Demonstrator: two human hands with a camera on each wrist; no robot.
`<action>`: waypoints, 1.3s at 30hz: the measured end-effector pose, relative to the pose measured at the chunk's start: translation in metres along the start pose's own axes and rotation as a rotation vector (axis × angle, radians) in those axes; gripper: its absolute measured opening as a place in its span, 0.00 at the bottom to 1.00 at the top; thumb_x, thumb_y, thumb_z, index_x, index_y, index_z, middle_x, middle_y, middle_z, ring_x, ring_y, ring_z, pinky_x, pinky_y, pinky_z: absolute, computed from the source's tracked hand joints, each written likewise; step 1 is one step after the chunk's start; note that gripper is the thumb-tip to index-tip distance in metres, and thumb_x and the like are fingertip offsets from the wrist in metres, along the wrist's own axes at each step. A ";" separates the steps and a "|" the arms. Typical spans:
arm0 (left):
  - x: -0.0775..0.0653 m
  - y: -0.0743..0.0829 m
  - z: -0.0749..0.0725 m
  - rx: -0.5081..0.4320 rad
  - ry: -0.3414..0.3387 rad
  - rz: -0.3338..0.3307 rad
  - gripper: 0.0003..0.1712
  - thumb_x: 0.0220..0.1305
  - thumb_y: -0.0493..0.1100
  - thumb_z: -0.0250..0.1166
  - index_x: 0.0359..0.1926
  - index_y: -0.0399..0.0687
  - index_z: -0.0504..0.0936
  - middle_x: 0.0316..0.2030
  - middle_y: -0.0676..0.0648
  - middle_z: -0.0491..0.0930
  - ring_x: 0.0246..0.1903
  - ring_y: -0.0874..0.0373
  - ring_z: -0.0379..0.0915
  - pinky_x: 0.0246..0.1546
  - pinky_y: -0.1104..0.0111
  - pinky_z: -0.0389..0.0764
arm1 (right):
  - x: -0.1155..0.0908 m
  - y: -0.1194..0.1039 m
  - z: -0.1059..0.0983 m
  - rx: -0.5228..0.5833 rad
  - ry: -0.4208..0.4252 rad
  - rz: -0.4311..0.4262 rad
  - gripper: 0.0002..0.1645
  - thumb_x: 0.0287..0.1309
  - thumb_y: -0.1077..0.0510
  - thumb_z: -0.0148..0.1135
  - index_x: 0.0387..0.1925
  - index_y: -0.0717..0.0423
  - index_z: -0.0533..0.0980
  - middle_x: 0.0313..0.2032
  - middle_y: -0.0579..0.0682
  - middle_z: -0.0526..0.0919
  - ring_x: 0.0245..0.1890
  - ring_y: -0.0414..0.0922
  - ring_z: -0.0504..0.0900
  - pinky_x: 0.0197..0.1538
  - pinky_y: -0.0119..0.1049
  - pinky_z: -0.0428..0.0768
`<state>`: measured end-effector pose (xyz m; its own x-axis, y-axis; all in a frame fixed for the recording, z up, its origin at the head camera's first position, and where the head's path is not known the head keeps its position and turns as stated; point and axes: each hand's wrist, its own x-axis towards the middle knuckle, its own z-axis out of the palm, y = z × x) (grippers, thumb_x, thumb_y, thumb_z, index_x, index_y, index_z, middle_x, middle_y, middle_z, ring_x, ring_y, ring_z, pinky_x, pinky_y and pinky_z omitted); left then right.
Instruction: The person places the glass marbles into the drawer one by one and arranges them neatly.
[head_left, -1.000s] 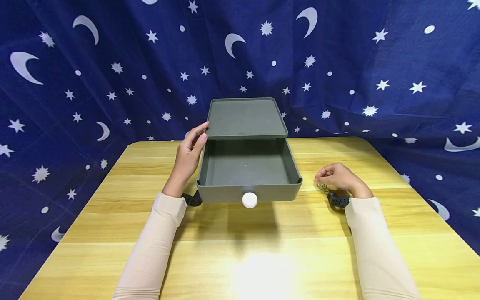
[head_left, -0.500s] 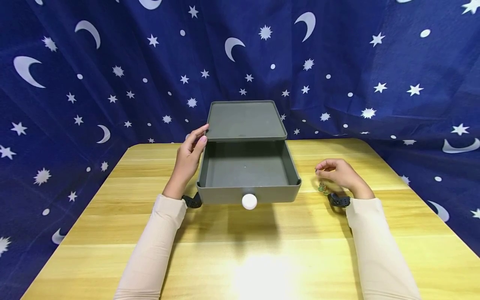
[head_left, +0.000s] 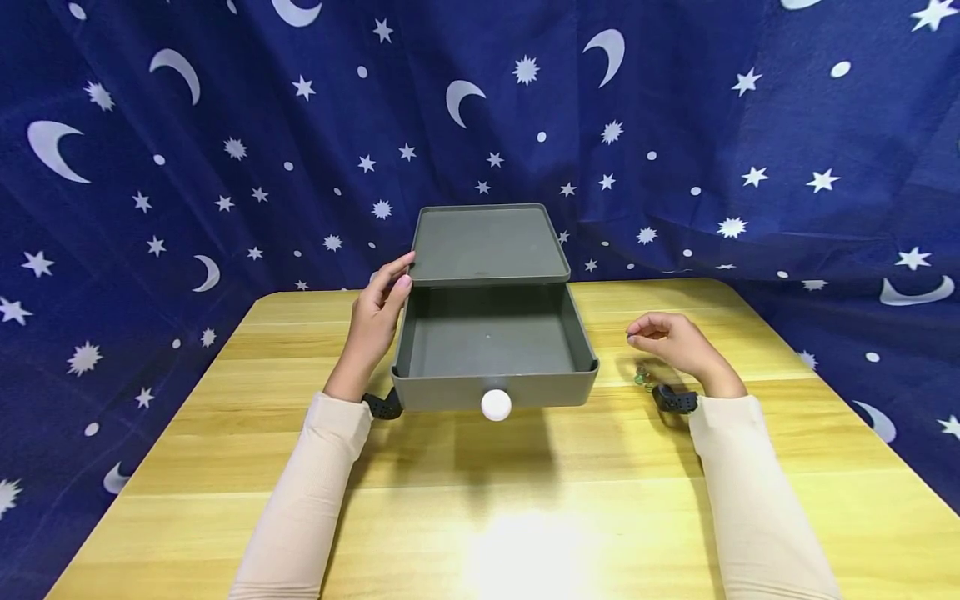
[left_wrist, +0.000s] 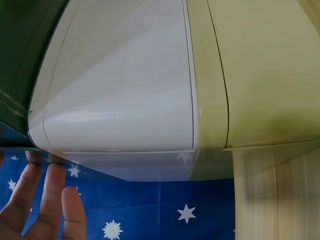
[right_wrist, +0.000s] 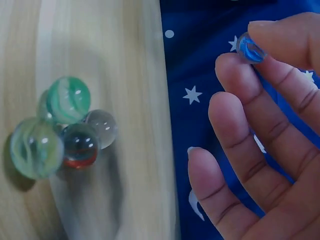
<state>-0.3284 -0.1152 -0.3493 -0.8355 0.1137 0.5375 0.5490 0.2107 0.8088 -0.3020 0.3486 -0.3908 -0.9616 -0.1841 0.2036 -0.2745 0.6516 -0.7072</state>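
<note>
Left hand: the left hand (head_left: pixel 377 310) rests against the far left side of the grey box (head_left: pixel 489 243), fingers loosely extended and spread, tips touching its side – it has hold of nothing.
Right hand: the right hand (head_left: pixel 678 343) is raised over the right part of the table (head_left: pixel 225 450), thumb and index finger closed in a pinch, the other fingers bent but apart.
Blue marble: between that thumb and index finger sits the blue marble (right_wrist: pixel 250 48), clear glass with a blue swirl, lifted off the wood and well to the right of the box.
Marbles on the table: four lie clustered just below the right hand – a green-swirled marble (right_wrist: pixel 69 100), a pale green marble (right_wrist: pixel 36 148), a clear marble (right_wrist: pixel 101 129) and a dark marble (right_wrist: pixel 80 146) with red at its bottom.
Drawer: the drawer (head_left: pixel 442 393) stands pulled out toward the near side, its inside exposed.
Knob: a round white knob (head_left: pixel 496 405) is on the drawer's near face.
Wrists: a black device (head_left: pixel 673 399) is on the right wrist, below a cream sleeve (head_left: pixel 757 500).
Backdrop: a blue curtain (head_left: pixel 412 92) with white moons and stars hangs beyond the table.
</note>
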 end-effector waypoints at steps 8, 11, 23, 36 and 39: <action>-0.001 -0.002 -0.001 0.007 0.000 -0.003 0.26 0.84 0.42 0.54 0.76 0.41 0.75 0.73 0.39 0.75 0.67 0.49 0.72 0.61 0.71 0.72 | 0.001 -0.006 0.001 0.022 0.015 -0.049 0.10 0.73 0.67 0.66 0.49 0.73 0.82 0.42 0.61 0.88 0.38 0.33 0.80 0.45 0.25 0.76; -0.001 -0.002 -0.001 0.005 0.002 -0.003 0.26 0.84 0.42 0.54 0.76 0.41 0.75 0.72 0.39 0.75 0.68 0.49 0.72 0.62 0.71 0.71 | 0.001 -0.007 0.001 0.032 0.022 -0.042 0.10 0.72 0.68 0.67 0.50 0.73 0.82 0.43 0.62 0.88 0.38 0.33 0.80 0.44 0.24 0.77; 0.000 0.000 0.000 -0.003 -0.002 0.000 0.26 0.84 0.41 0.54 0.76 0.41 0.75 0.71 0.39 0.75 0.68 0.50 0.71 0.62 0.69 0.71 | 0.001 -0.015 -0.003 0.111 0.005 0.008 0.14 0.70 0.68 0.68 0.52 0.76 0.81 0.47 0.65 0.88 0.38 0.29 0.82 0.44 0.23 0.80; 0.000 -0.002 0.000 -0.011 -0.001 0.005 0.26 0.84 0.42 0.54 0.76 0.42 0.75 0.72 0.39 0.75 0.67 0.51 0.71 0.59 0.71 0.72 | 0.003 -0.017 -0.002 0.120 0.002 -0.015 0.13 0.69 0.72 0.67 0.51 0.79 0.80 0.46 0.64 0.88 0.37 0.29 0.82 0.43 0.23 0.80; 0.001 -0.002 0.000 -0.013 0.001 0.009 0.26 0.84 0.42 0.54 0.76 0.41 0.75 0.73 0.40 0.75 0.68 0.51 0.70 0.60 0.71 0.71 | 0.002 -0.020 -0.003 0.110 0.008 -0.019 0.13 0.69 0.71 0.67 0.51 0.79 0.80 0.44 0.59 0.89 0.37 0.29 0.82 0.43 0.23 0.80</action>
<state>-0.3303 -0.1155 -0.3506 -0.8308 0.1147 0.5446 0.5564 0.1969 0.8073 -0.2986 0.3373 -0.3739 -0.9564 -0.1895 0.2223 -0.2913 0.5632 -0.7732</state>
